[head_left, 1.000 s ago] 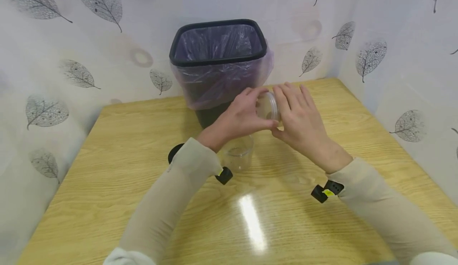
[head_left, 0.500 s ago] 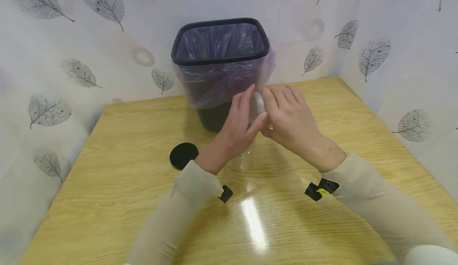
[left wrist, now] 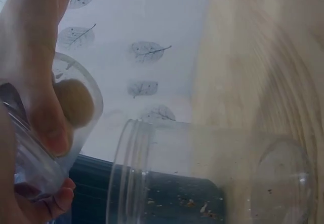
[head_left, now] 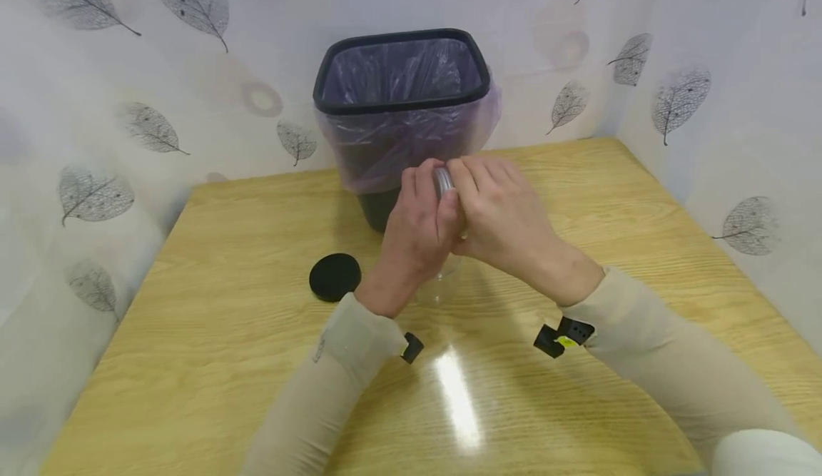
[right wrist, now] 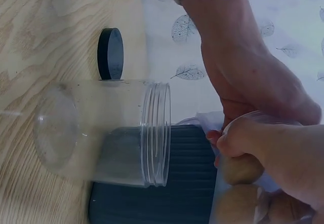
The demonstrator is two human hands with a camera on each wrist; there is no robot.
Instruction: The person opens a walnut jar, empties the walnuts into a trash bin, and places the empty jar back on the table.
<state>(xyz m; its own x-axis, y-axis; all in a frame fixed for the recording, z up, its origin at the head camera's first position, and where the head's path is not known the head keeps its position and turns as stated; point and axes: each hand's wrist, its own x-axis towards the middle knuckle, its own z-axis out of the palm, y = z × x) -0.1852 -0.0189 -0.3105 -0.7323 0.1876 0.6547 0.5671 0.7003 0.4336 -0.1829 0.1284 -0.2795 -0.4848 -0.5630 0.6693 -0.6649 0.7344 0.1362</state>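
My left hand (head_left: 420,223) and right hand (head_left: 504,208) hold a clear plastic jar (head_left: 444,180) between them, tilted on its side above the table. Most of it is hidden by fingers; a ridged rim shows between the hands. Several brown round things, perhaps nuts, show inside it at the right hand; one brown ball (left wrist: 73,102) appears in the left wrist view and a few brown balls (right wrist: 243,203) in the right. Below the hands, a second clear jar (right wrist: 101,127) stands upright and uncapped, with only small crumbs visible inside.
Left of the standing jar, a round black lid (head_left: 335,277) lies on the wooden table (head_left: 225,362). Behind the hands stands a dark bin (head_left: 375,208) lined with a purple bag (head_left: 411,133). Leaf-patterned cloth (head_left: 212,112) surrounds the table's back and sides.
Both hands have moved left with the held jar and drawn closer together, covering more of it. The black lid, partly behind my left sleeve before, now shows almost whole.
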